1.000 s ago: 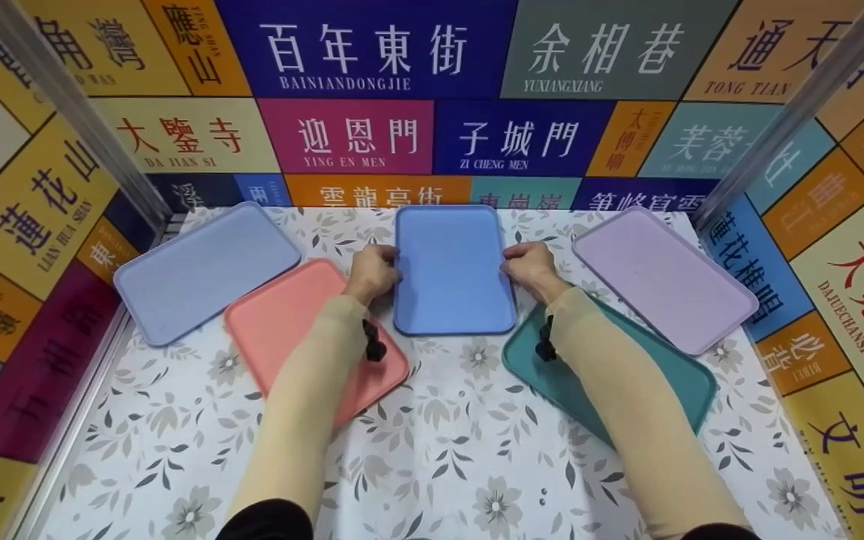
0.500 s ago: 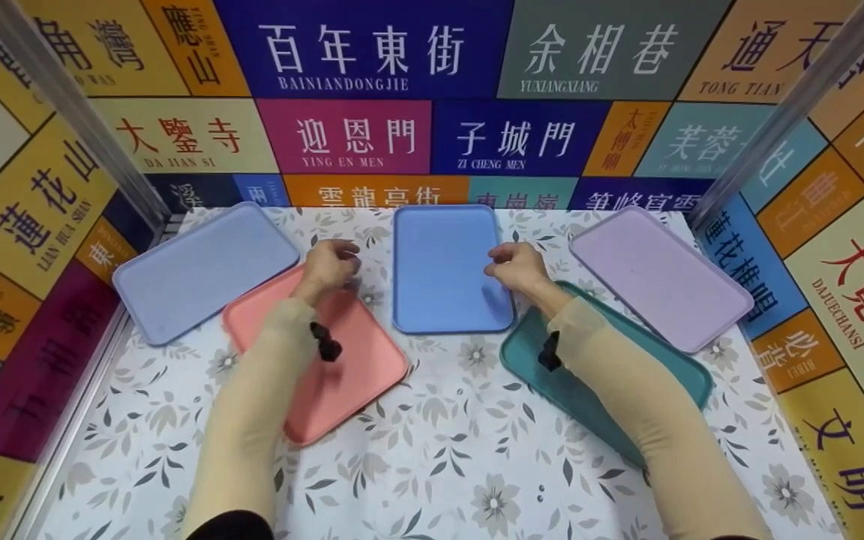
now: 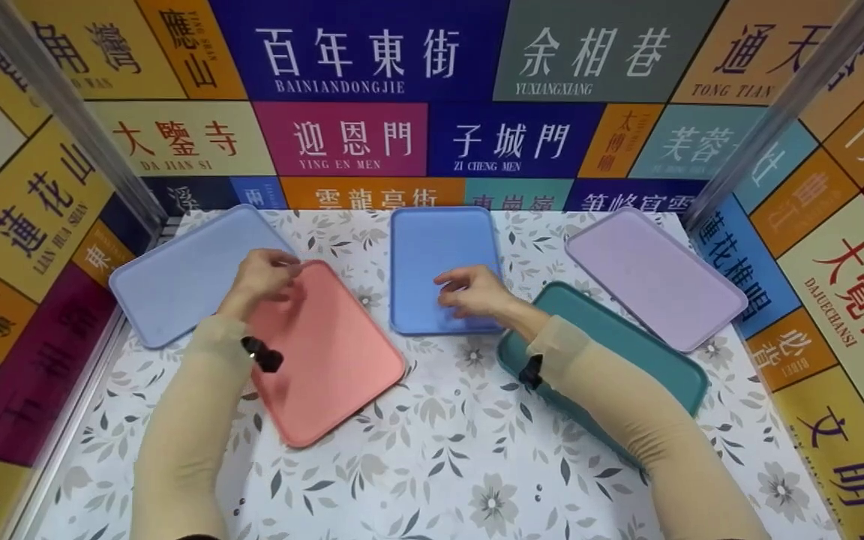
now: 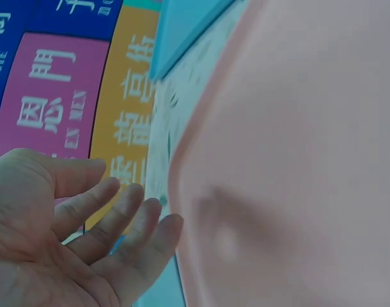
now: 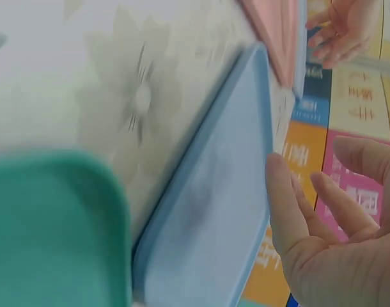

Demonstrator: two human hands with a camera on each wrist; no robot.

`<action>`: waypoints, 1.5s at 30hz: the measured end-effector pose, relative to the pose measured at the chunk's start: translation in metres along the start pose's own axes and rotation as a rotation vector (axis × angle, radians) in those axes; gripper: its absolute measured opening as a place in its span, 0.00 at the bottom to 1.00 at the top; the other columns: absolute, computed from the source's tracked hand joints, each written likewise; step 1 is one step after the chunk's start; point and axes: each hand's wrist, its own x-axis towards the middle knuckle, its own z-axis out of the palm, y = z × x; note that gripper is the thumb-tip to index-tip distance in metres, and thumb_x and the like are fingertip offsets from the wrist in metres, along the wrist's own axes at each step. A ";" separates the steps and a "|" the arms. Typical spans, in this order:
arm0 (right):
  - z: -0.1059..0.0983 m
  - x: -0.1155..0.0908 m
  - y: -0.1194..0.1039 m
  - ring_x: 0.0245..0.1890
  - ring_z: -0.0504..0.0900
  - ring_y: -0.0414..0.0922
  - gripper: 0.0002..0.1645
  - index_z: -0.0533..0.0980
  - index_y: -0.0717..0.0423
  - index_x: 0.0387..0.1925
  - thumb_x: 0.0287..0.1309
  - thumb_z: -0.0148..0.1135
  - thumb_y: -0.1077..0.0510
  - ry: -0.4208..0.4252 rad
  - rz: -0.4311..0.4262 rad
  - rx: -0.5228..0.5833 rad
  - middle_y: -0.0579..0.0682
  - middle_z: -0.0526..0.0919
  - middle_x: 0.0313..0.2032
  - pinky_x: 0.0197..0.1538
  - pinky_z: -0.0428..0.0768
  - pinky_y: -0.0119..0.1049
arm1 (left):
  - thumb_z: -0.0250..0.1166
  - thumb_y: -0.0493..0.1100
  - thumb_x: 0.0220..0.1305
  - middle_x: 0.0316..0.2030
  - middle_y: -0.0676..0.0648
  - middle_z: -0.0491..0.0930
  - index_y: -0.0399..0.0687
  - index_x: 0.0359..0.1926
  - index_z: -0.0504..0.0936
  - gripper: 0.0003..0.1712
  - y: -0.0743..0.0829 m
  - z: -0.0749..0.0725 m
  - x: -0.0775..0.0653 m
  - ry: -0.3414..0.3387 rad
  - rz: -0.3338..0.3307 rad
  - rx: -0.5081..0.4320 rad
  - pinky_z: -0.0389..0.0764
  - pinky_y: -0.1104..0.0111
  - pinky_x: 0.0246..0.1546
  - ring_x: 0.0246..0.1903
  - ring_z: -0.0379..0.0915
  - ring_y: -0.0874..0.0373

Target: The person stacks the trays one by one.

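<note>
My left hand [image 3: 265, 276] hovers over the seam between the pale blue tray [image 3: 184, 289] and the pink tray [image 3: 338, 352], casting a shadow on the pink one. Its fingers are relaxed and hold nothing, as the left wrist view shows with the palm [image 4: 29, 236] turned to the camera. Above the front half of the blue tray [image 3: 439, 240] is my right hand [image 3: 473, 291], loosely bent and holding nothing. In the right wrist view its fingers spread over the blue tray [image 5: 214, 211]. My right forearm crosses the green tray [image 3: 582, 319], hiding its middle.
A lilac tray [image 3: 649, 277] lies at the back right, behind the green one. White floral cloth [image 3: 432, 450] covers the table. Printed panels [image 3: 372, 75] with large characters stand at the back and on both sides, meeting at metal corner posts [image 3: 87, 112].
Both hands have come off the sides of the blue tray. The left hand has moved left over the pink tray; the right has moved left and nearer, above the blue tray.
</note>
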 end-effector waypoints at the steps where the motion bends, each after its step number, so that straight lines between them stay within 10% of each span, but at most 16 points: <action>1: 0.005 0.000 -0.001 0.59 0.89 0.68 0.31 0.81 0.63 0.72 0.69 0.71 0.62 -0.012 -0.004 0.005 0.60 0.89 0.56 0.53 0.96 0.48 | 0.66 0.43 0.81 0.64 0.25 0.83 0.33 0.71 0.82 0.26 -0.004 -0.004 -0.003 0.006 -0.011 0.003 0.97 0.58 0.47 0.42 0.92 0.51; 9: 0.038 -0.003 0.000 0.56 0.91 0.64 0.30 0.82 0.62 0.72 0.71 0.73 0.61 -0.110 -0.013 -0.004 0.58 0.91 0.53 0.48 0.96 0.42 | 0.66 0.45 0.78 0.62 0.30 0.86 0.36 0.70 0.83 0.26 -0.040 -0.026 -0.025 0.134 -0.091 0.027 0.97 0.60 0.43 0.46 0.92 0.51; 18: 0.066 -0.010 0.004 0.45 0.93 0.54 0.31 0.83 0.62 0.70 0.66 0.75 0.66 -0.171 0.029 0.073 0.62 0.91 0.55 0.49 0.97 0.43 | 0.67 0.43 0.75 0.43 0.44 0.91 0.36 0.71 0.83 0.28 -0.066 -0.048 -0.043 0.119 -0.175 0.036 0.96 0.66 0.41 0.36 0.87 0.59; 31: 0.095 -0.015 0.006 0.62 0.89 0.54 0.32 0.85 0.64 0.67 0.61 0.78 0.66 -0.166 0.019 0.025 0.63 0.90 0.62 0.58 0.95 0.41 | 0.62 0.43 0.76 0.65 0.36 0.78 0.37 0.77 0.76 0.33 -0.079 -0.058 -0.062 0.092 -0.288 -0.009 0.96 0.55 0.55 0.59 0.79 0.48; 45: 0.116 -0.017 0.015 0.46 0.92 0.47 0.35 0.88 0.66 0.60 0.46 0.68 0.78 0.028 -0.008 -0.088 0.60 0.95 0.49 0.48 0.93 0.33 | 0.67 0.36 0.69 0.43 0.46 0.85 0.30 0.74 0.76 0.34 -0.095 -0.052 -0.057 0.194 -0.288 -0.131 0.96 0.66 0.42 0.34 0.86 0.64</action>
